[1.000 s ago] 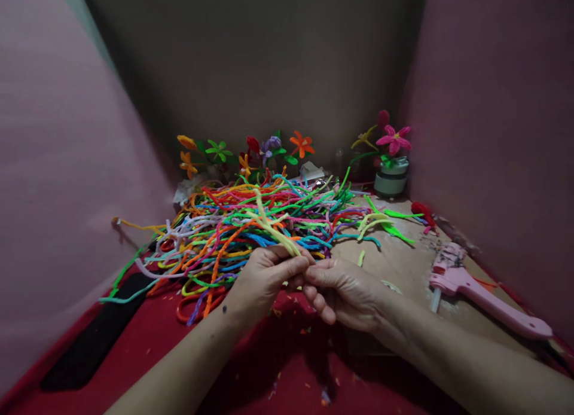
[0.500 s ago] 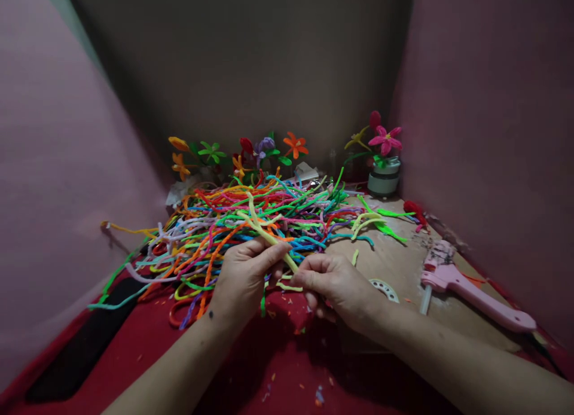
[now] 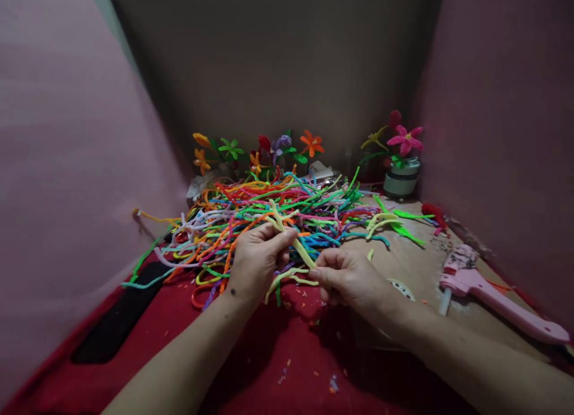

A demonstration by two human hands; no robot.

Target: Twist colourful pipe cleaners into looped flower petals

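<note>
Between my two hands runs a small bundle of pale yellow pipe cleaners [image 3: 304, 253], its loose ends fanning out beyond my left hand. My left hand [image 3: 259, 256] pinches the bundle along its length between thumb and fingers. At the lower right end, my right hand [image 3: 348, 281] grips it with thumb and forefinger. Behind and under the hands spreads a large heap of many-coloured pipe cleaners [image 3: 251, 208]. A few more pale yellow pieces [image 3: 287, 275] lie just below the bundle, beside my left hand.
A pink glue gun [image 3: 497, 301] lies on a cardboard sheet [image 3: 419, 259] at right, near a round white slotted piece [image 3: 400, 289]. Pipe-cleaner flowers [image 3: 313, 142] stand at the back, some in a grey-green pot [image 3: 401, 179]. Red cloth [image 3: 251, 367] and a black strip [image 3: 119, 313] lie in front.
My hands have moved apart along the yellow bundle, so more of it shows between them. The whole view shifted left, then back right.
</note>
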